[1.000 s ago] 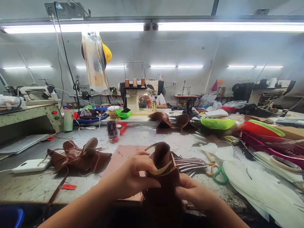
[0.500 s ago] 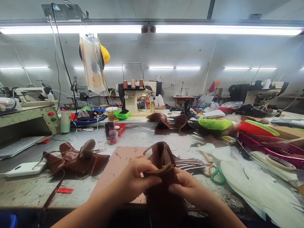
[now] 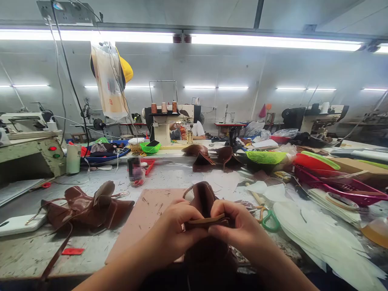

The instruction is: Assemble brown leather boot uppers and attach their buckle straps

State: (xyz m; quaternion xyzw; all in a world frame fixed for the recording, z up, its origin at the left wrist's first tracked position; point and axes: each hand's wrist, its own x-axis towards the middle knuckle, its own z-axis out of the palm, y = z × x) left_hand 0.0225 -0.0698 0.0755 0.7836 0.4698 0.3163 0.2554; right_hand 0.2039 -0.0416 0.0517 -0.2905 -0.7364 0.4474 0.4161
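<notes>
A brown leather bag piece [image 3: 206, 202] stands upright over the near edge of the workbench [image 3: 27, 250], in front of a pink cutting mat [image 3: 145, 218]. My left hand [image 3: 172, 232] pinches its folded top edge from the left. My right hand [image 3: 239, 230] pinches the same edge from the right, so the fingertips of both hands nearly meet. The lower part of the piece hangs dark between my forearms.
A heap of brown leather with straps [image 3: 85, 206] lies left, by a white device [image 3: 18, 224]. Green-handled scissors [image 3: 266, 218] and white paper patterns [image 3: 318, 234] lie right. Red and green baskets [image 3: 303, 161] and more leather [image 3: 212, 155] sit further back. Another person works at a distant sewing machine [image 3: 163, 121].
My right hand has risen from the lower side of the leather piece to its top edge, closing the opening flat against my left hand. The view has swung slightly to the right.
</notes>
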